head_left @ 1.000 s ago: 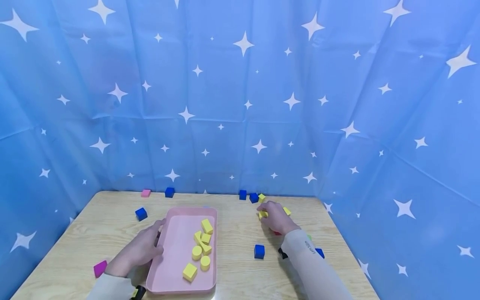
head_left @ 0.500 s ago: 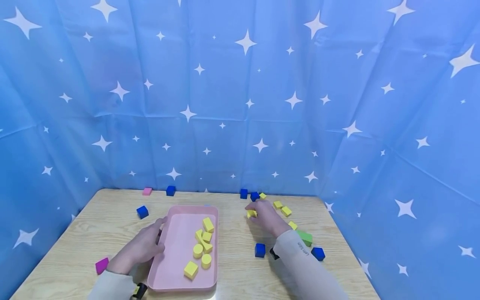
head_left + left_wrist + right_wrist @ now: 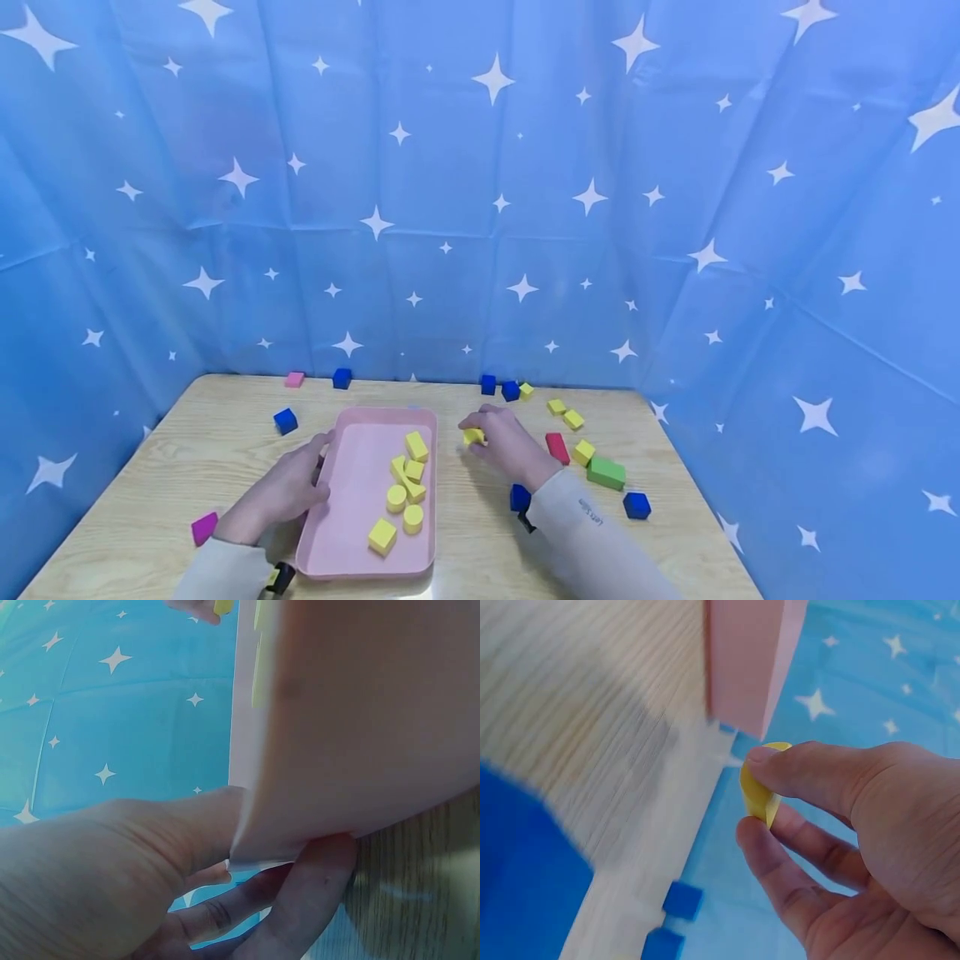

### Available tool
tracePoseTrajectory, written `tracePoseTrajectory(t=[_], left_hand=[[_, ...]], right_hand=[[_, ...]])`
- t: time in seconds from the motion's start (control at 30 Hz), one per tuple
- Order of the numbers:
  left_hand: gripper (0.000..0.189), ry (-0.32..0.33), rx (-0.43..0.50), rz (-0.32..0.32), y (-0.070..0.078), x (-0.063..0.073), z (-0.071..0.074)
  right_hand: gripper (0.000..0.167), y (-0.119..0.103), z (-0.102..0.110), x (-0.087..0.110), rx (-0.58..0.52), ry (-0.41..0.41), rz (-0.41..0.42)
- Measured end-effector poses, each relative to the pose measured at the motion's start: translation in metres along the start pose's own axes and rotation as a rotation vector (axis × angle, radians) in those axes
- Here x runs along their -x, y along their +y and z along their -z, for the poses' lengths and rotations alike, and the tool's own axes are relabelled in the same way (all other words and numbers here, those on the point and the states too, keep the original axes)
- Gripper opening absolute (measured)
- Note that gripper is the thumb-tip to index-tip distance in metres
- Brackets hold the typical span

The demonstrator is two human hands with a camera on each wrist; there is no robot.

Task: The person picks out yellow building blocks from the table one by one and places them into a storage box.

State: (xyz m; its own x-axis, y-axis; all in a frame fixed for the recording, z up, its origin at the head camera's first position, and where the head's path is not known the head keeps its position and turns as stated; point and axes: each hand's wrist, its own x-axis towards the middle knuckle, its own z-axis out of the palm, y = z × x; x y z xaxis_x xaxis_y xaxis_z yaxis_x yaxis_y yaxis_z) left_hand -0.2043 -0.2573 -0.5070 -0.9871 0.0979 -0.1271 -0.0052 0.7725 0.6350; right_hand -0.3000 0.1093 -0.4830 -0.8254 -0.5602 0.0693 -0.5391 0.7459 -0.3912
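Observation:
My left hand (image 3: pixel 279 493) grips the left wall of a pink tray (image 3: pixel 347 500); in the left wrist view the thumb lies over the rim and fingers reach beneath. Several yellow blocks lie along the tray's right side, among them a cube (image 3: pixel 382 537) and a cylinder (image 3: pixel 412 519). Just right of the tray, above the table, my right hand (image 3: pixel 504 446) pinches a small yellow block with a curved face (image 3: pixel 757 793) between thumb and fingertips. Its full shape is partly hidden by the fingers.
On the wooden table's right lie a red block (image 3: pixel 557 448), a green block (image 3: pixel 606 472), a blue cube (image 3: pixel 637 505) and several yellow blocks. More blue cubes stand at the back. A purple block (image 3: pixel 204 528) lies front left. A starry curtain (image 3: pixel 450 167) borders the table.
My right hand has carried the yellow block leftward from the right-hand group toward the tray, uncovering the red and green blocks. The left hand keeps its grip on the tray.

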Motion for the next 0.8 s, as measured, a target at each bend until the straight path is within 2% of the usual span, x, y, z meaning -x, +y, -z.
tracePoseTrajectory(t=[0.2,0.53,0.8], left_hand=[[0.093,-0.010,-0.002,0.008,0.001,0.000,-0.001],[0.094,-0.004,-0.025,0.016,0.000,0.000,0.000],[0.092,0.004,-0.012,-0.001,0.000,0.001,-0.001]], right_hand=[[0.038,-0.017,-0.005,0.003,0.007,-0.003,0.051],[0.038,-0.056,-0.009,-0.002,0.026,-0.042,0.085],[0.037,-0.084,-0.014,-0.006,0.029,-0.062,0.143]])
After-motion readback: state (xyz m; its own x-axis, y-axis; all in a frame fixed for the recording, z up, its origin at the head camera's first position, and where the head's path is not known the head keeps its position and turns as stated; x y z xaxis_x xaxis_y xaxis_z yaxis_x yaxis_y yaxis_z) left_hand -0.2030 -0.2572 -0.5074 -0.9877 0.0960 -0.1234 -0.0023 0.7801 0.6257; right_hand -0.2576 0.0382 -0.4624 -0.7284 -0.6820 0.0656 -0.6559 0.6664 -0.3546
